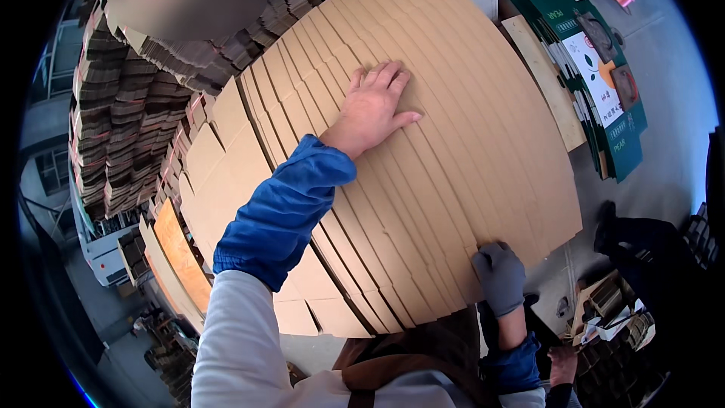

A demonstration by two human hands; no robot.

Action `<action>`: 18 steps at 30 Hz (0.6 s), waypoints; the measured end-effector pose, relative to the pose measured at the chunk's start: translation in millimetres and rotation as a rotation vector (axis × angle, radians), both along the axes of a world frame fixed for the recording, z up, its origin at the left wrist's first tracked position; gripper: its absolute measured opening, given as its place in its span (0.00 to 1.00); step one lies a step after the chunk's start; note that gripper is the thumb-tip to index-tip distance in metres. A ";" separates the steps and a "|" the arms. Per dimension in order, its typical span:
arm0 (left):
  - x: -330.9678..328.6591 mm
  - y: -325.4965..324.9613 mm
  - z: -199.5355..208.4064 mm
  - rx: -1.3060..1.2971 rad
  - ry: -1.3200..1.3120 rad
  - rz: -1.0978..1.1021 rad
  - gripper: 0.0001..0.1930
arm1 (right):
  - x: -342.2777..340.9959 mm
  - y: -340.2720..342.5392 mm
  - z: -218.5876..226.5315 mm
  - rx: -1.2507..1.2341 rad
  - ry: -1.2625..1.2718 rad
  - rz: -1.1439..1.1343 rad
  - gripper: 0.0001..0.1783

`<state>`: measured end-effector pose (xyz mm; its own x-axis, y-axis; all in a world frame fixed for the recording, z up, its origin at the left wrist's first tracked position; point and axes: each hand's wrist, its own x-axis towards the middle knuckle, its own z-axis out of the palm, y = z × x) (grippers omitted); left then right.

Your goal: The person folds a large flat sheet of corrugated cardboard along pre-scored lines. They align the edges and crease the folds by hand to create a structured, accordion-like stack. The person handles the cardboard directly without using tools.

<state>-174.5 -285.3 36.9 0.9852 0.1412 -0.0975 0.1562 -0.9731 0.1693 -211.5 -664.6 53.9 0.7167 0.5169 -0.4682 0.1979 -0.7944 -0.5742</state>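
A broad row of overlapping brown cardboard sheets (483, 159) fans out in front of me, their edges stepped one behind another. Bare and flat, my left hand (374, 106) rests on the middle of the sheets with its fingers spread. A blue sleeve cover (287, 204) wraps that forearm. At the near right edge of the sheets is my right hand (500, 279) in a grey glove. Its fingers are curled at the cardboard edge, and the fingertips are partly hidden.
Tall stacks of folded cardboard (124, 113) stand at the left and back. Green printed boxes (596, 75) lie at the right beside a wooden board (545, 83). Another person's hand (563, 365) shows at lower right, near a carton of cardboard pieces (604, 302).
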 end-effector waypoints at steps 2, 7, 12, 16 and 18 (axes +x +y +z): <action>2.2 0.3 2.5 -0.016 0.009 -0.002 0.40 | -3.0 -1.7 -4.3 0.029 -0.022 -0.002 0.08; 4.5 2.2 11.0 0.008 0.053 0.001 0.40 | -5.3 -1.3 -8.8 0.065 -0.059 -0.005 0.07; 2.0 6.7 10.4 0.013 0.040 -0.017 0.39 | -5.2 1.0 -11.1 0.096 -0.043 0.000 0.07; 6.3 6.1 9.8 0.026 0.039 -0.039 0.39 | -6.1 1.3 -15.8 0.076 -0.095 0.006 0.07; 12.1 7.4 9.2 0.093 0.003 -0.052 0.38 | -5.7 4.1 -13.8 0.017 -0.149 0.015 0.07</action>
<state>-162.3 -277.9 46.0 0.9912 0.0985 -0.0888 0.1055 -0.9914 0.0774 -217.1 -660.5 40.0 0.7700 0.5348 -0.3481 0.2936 -0.7813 -0.5509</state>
